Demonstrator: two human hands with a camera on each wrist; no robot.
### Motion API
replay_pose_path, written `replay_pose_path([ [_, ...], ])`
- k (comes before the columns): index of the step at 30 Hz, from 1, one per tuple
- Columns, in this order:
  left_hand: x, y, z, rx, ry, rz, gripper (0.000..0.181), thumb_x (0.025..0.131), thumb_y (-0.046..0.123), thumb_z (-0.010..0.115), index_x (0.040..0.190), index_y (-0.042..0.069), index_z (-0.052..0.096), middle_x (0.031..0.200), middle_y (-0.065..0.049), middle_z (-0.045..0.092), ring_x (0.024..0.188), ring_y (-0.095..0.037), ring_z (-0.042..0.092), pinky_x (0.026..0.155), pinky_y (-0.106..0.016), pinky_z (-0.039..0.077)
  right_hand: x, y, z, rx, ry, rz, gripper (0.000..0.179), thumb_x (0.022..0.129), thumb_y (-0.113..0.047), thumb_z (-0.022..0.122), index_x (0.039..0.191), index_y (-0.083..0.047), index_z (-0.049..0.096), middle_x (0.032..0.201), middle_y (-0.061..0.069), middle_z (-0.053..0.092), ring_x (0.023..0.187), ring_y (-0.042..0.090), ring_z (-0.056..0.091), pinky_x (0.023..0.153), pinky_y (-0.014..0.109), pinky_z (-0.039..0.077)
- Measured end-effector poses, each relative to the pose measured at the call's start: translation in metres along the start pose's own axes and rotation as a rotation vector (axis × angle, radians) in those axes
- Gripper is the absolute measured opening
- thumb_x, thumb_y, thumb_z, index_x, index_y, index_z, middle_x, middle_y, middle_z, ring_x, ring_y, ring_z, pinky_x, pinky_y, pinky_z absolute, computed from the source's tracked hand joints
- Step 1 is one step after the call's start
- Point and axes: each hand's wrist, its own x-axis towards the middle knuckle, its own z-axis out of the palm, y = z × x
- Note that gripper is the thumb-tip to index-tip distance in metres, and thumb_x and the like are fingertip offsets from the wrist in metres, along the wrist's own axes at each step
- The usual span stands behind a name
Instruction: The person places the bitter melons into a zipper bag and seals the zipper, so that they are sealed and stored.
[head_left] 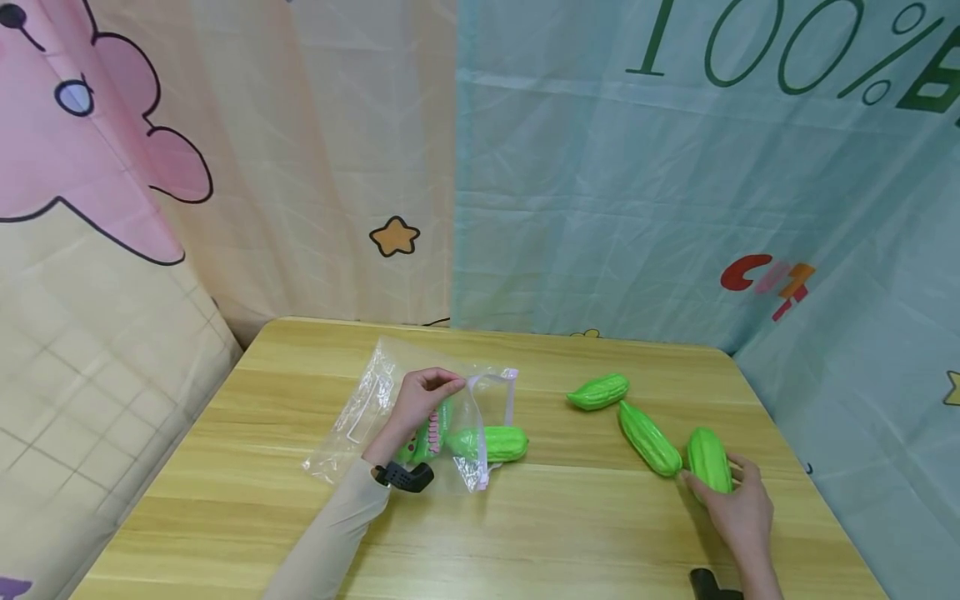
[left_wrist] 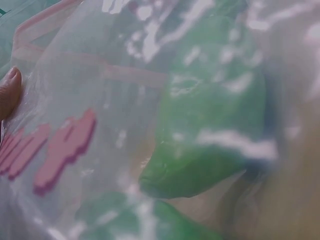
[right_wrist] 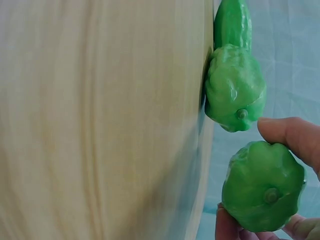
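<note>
My left hand (head_left: 423,404) pinches the upper edge of a clear plastic zip bag (head_left: 360,412) near its open mouth. One green ridged bitter melon (head_left: 506,444) lies partly inside, its end sticking out of the mouth; more green shows through the film below my hand. In the left wrist view, green melon shapes (left_wrist: 210,110) and pink print appear through the shiny plastic. On the right, my right hand (head_left: 742,508) grips another bitter melon (head_left: 708,458) between thumb and fingers; the right wrist view shows the held melon (right_wrist: 262,187) stem end on.
Two more bitter melons, a shorter one (head_left: 598,392) and a longer one (head_left: 649,439), lie end to end on the wooden table (head_left: 585,533), left of my right hand. Printed curtains (head_left: 585,208) hang behind the table and along its sides.
</note>
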Motion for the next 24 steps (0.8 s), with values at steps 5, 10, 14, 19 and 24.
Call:
replay_pose_path([
  [5, -0.004, 0.012, 0.001, 0.003, -0.019, 0.011, 0.018, 0.087, 0.010, 0.071, 0.095, -0.006, 0.068, 0.087, -0.004, 0.070, 0.081, -0.015, 0.059, 0.070, -0.025, 0.046, -0.001, -0.002, 0.001, 0.019, 0.039, -0.011, 0.082, 0.078, -0.028, 0.078, 0.137, 0.008, 0.033, 0.124, 0.035, 0.045, 0.104, 0.043, 0.046, 0.078, 0.052, 0.038],
  [10, -0.012, 0.031, 0.003, 0.007, -0.026, 0.029, 0.017, 0.087, 0.008, 0.070, 0.094, -0.007, 0.068, 0.087, -0.004, 0.070, 0.080, -0.014, 0.058, 0.070, -0.025, 0.046, -0.002, -0.006, 0.002, 0.050, 0.087, -0.036, 0.079, 0.078, -0.028, 0.079, 0.134, 0.008, 0.037, 0.121, 0.033, 0.048, 0.101, 0.041, 0.047, 0.075, 0.049, 0.038],
  [14, -0.013, 0.032, 0.003, 0.008, -0.024, 0.024, 0.018, 0.087, 0.009, 0.070, 0.094, -0.007, 0.068, 0.087, -0.004, 0.070, 0.081, -0.015, 0.058, 0.070, -0.025, 0.046, -0.004, -0.008, 0.002, 0.075, 0.117, -0.045, 0.076, 0.078, -0.029, 0.079, 0.133, 0.007, 0.040, 0.118, 0.032, 0.050, 0.101, 0.039, 0.047, 0.076, 0.048, 0.038],
  [19, -0.013, 0.031, 0.003, 0.014, -0.024, 0.016, 0.019, 0.087, 0.010, 0.070, 0.095, -0.007, 0.068, 0.088, -0.004, 0.070, 0.081, -0.015, 0.058, 0.070, -0.025, 0.046, -0.005, -0.012, 0.005, 0.091, 0.168, -0.085, 0.071, 0.076, -0.023, 0.080, 0.130, 0.007, 0.044, 0.116, 0.028, 0.052, 0.100, 0.037, 0.050, 0.076, 0.042, 0.037],
  [24, -0.013, 0.031, 0.003, 0.019, -0.026, 0.017, 0.019, 0.087, 0.010, 0.070, 0.095, -0.007, 0.068, 0.088, -0.005, 0.070, 0.081, -0.015, 0.058, 0.070, -0.025, 0.046, -0.006, -0.015, 0.007, 0.110, 0.232, -0.145, 0.068, 0.073, -0.018, 0.083, 0.127, 0.006, 0.049, 0.113, 0.023, 0.054, 0.093, 0.030, 0.050, 0.074, 0.033, 0.036],
])
